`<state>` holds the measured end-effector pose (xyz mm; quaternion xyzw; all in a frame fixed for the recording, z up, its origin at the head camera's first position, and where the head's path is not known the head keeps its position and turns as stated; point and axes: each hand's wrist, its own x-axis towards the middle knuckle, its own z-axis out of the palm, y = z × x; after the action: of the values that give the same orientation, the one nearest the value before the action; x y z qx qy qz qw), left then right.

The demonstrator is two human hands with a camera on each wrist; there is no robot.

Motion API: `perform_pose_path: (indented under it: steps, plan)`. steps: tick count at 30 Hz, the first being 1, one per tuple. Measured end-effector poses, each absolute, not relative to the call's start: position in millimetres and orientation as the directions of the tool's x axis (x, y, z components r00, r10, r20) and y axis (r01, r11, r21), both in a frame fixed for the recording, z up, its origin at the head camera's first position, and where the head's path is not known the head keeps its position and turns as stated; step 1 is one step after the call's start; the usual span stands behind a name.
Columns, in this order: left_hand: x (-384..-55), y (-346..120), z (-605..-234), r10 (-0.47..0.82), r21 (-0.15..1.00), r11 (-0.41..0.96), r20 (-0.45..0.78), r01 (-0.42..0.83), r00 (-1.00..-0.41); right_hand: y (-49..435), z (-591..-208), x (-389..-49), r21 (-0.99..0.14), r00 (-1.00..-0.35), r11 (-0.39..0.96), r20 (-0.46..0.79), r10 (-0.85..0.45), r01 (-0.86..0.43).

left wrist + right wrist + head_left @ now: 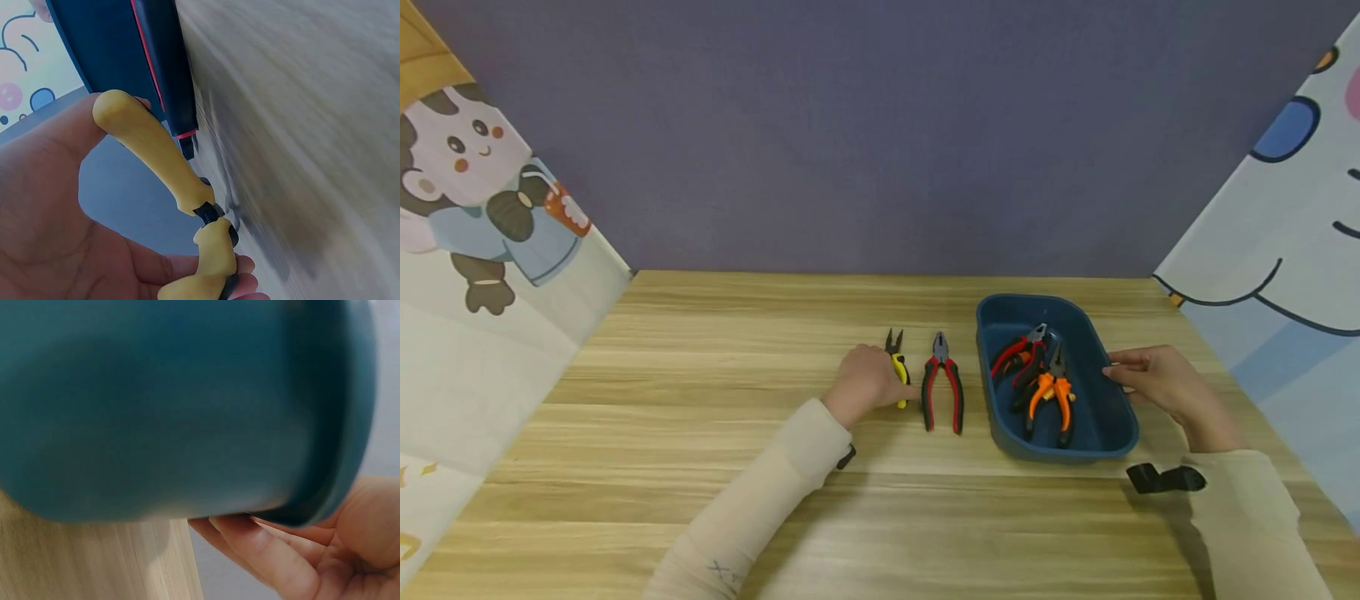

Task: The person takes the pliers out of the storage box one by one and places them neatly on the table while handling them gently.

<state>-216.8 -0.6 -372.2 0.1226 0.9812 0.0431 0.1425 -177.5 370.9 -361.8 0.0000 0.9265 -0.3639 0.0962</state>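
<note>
Cream long sleeves [778, 479] stretch forward over a pale wood-grain tabletop [737, 350], a small black fitting [1165, 479] showing beside the right cuff. At centre, the left hand [868, 383] holds a pair of yellow-handled pliers [899, 367] with black trim, thumb against one handle near its end and fingers curled round the other, the grip partly spread to match the parted handles. The pliers' dark jaws point away from the person, slightly apart; whether the tool rests on the wood or sits just clear of it is hard to tell. Just to their right lies a larger pair of red-and-black-handled pliers [941, 357], handles splayed, touched by nothing but the table. Farther right, the right hand [1153, 379] pinches the rim of a dark blue, round-cornered, apparently plastic bin [1101, 417], its fingers tucked beneath the lip. Inside, orange-handled pliers [1052, 385] lie near red-handled pliers [1011, 354] in a loose heap.

The yellow pair looks light but dense and rigid, with little to break; a spring shows between its handles, which would likely push back when squeezed. The smooth coated handles, held together around the middle, should offer the surest hold, away from the pointed jaws.
</note>
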Motion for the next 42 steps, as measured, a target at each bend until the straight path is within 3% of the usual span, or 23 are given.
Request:
perform_pose_path:
  steps: [20, 42]
  plan:
    - [-212, -2, -383, 0.197, -0.049, 0.975, -0.275, 0.219, -0.941, 371, -364, -179, -0.677, -0.981, 0.734, -0.174, -0.082, 0.059]
    - [-210, -2, -383, 0.169, -0.024, 0.982, -0.304, 0.185, -0.938, 373, -365, -180, -0.670, -0.981, 0.739, -0.181, -0.076, 0.066]
